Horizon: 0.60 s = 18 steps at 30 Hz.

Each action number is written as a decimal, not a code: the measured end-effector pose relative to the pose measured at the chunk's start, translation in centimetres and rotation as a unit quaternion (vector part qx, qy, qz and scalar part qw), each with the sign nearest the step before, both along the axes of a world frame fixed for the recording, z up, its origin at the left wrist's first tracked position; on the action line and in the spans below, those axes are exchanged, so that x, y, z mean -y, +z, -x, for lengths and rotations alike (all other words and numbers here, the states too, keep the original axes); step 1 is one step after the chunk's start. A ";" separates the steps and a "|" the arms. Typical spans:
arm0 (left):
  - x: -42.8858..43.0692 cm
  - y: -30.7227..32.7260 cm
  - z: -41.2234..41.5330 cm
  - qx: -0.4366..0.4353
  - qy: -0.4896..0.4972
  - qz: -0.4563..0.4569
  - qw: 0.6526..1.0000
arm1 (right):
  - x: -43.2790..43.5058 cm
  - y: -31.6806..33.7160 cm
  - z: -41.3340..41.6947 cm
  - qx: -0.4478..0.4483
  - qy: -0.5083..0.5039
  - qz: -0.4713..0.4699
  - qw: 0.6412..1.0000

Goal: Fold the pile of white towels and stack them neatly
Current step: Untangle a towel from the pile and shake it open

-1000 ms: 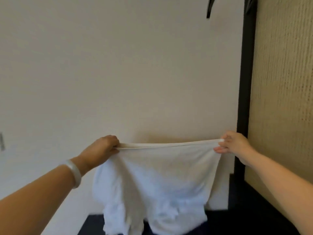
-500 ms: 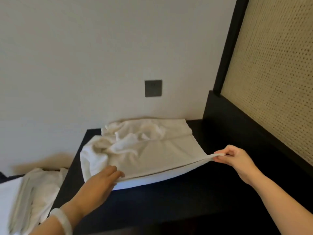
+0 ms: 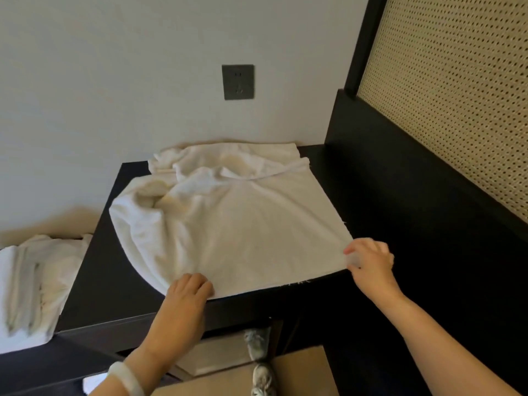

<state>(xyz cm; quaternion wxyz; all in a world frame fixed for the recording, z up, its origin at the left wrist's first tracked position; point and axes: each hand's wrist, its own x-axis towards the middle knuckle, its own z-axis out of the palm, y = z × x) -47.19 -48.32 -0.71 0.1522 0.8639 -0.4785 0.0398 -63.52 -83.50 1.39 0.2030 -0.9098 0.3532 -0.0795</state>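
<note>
Lowered since half a second ago, the towel point(image 3: 243, 230) now lies spread over the dark table point(image 3: 385, 212), with its near hem brought down close to the table's front edge. Both hands have come down with it. The left hand point(image 3: 188, 292) sits at the cloth's near left corner, at the table's front, with its fingers curled over the hem and gripping it. The right hand point(image 3: 368, 258) pinches the near right corner between thumb and fingers, also at the table's front edge.

The coming fold turns on how the cloth lies from the hands. The held hem runs left to right between them, and the rest of the towel stretches away toward the back of the table. Its long axis seems to run front to back, but the far end is bunched, so I cannot be sure.

The half toward the table's front lies fairly flat. The back half is rumpled, most of all at the table's back left, where it rolls into a thick ridge. Both hands are equally near the hem, but that ridge lies on the left hand's side. I judge the left hand better placed to smooth it. More white towels point(image 3: 37, 281) lie lower, off the table's left side, well apart.
</note>
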 end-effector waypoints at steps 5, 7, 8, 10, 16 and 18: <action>4.4 -0.6 0.1 -0.030 -0.028 0.025 0.999 | -1.9 -0.3 -1.2 0.026 0.195 -0.041 0.980; 5.1 -0.6 -0.1 -0.049 -0.026 0.029 0.998 | -1.9 -0.6 -1.3 0.020 0.216 -0.067 0.974; 5.2 -0.6 -0.2 -0.048 -0.030 0.032 0.998 | -1.8 -0.7 -1.3 0.022 0.217 -0.066 0.974; 5.0 -0.5 -0.5 -0.050 -0.036 0.037 0.997 | -1.6 -1.0 -1.2 0.020 0.226 -0.047 0.973; 5.0 0.2 -1.3 -0.195 -0.019 0.086 0.977 | -1.3 -0.6 -1.2 0.086 0.184 -0.103 0.974; 4.7 0.2 -1.4 -0.205 -0.029 0.091 0.974 | -1.2 -0.7 -0.6 0.082 0.194 -0.085 0.974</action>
